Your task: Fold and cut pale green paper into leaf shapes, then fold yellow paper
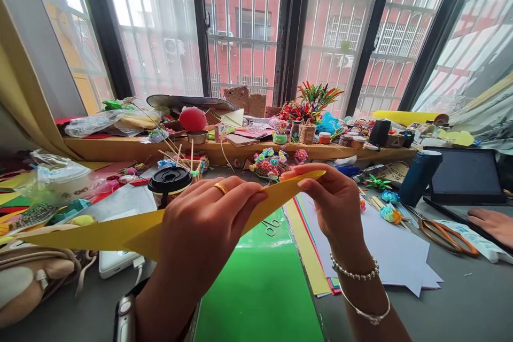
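Observation:
A folded sheet of yellow paper [92, 230] is held up in the air, stretching from the left side to a narrow tip at the right. My left hand [208, 219], with a ring and a watch, pinches it near its middle. At the pointed end, my right hand [334, 195] grips the paper between thumb and fingers; bracelets circle that wrist. Part of the paper is hidden behind my left hand. Below lies a shiny green mat [256, 288], with small scissors [271, 227] on its far part.
Right of the mat lie white paper sheets [377, 246] over coloured ones, and orange-handled scissors [449, 238]. A lidded cup [170, 181] and white power bank [118, 263] stand left. Another person's hand [491, 224] rests at a laptop [467, 176]. Craft supplies crowd the windowsill [256, 155].

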Motion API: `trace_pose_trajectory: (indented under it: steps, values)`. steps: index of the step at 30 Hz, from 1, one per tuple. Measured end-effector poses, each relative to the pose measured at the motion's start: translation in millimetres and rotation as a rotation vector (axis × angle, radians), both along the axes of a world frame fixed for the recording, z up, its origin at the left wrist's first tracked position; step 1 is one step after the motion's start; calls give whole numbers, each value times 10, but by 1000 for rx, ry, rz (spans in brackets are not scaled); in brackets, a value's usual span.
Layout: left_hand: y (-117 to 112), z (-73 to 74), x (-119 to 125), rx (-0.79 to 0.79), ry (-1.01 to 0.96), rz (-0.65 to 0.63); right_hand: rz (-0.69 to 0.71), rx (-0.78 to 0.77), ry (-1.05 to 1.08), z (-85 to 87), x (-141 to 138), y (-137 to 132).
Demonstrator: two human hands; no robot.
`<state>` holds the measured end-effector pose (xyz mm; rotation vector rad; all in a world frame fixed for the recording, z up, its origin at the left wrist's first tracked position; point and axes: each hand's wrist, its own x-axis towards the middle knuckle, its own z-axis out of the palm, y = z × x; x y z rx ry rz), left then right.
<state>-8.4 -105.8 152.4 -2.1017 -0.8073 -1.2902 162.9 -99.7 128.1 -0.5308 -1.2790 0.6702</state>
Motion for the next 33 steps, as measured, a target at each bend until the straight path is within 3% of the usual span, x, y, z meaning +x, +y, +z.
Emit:
trace_pose_trajectory:
  steps: [12,23,33]
  values:
    - [-124,4,-57,92,6,12,47,-15,-45,42,45,-92]
    - [-177,43,-59,74,5,32,-154,30,-39,46,38,-147]
    - [-155,24,-73,117,15,-4,-161,39,-3,53,9,-163]
